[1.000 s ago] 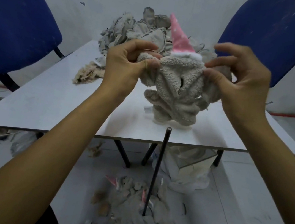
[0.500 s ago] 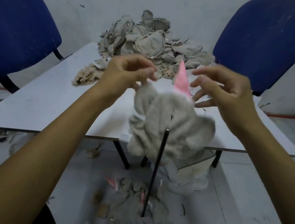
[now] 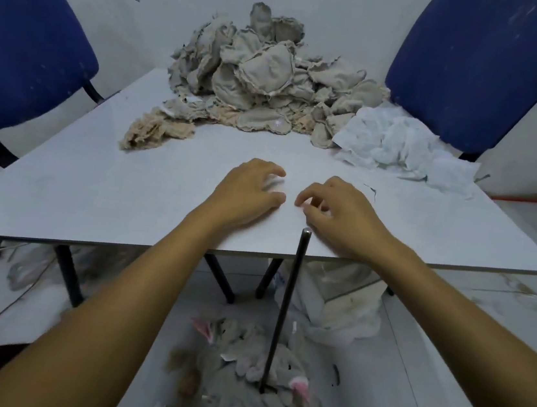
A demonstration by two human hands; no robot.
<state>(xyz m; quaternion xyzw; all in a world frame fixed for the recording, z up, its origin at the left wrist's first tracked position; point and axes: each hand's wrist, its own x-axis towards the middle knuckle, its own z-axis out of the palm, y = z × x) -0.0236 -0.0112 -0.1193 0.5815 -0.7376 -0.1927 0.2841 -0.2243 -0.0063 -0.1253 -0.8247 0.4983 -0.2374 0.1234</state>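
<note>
Rod (image 3: 284,310) stands upright at the table's (image 3: 94,182) near edge, plush skins (image 3: 241,359) heaped round its foot. Left hand (image 3: 248,194) and right hand (image 3: 343,219) hover just beyond its tip, loosely curled, empty. Risk: a wrist strikes the tip while reaching for the pile (image 3: 262,77) farther beyond.

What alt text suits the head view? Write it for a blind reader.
An empty left hand and right hand, fingers loosely curled, hover over a table near its front edge. A rod rises from plush skins on the floor. A fabric heap and white cloth sit at the table's back, flanked by blue chairs.
</note>
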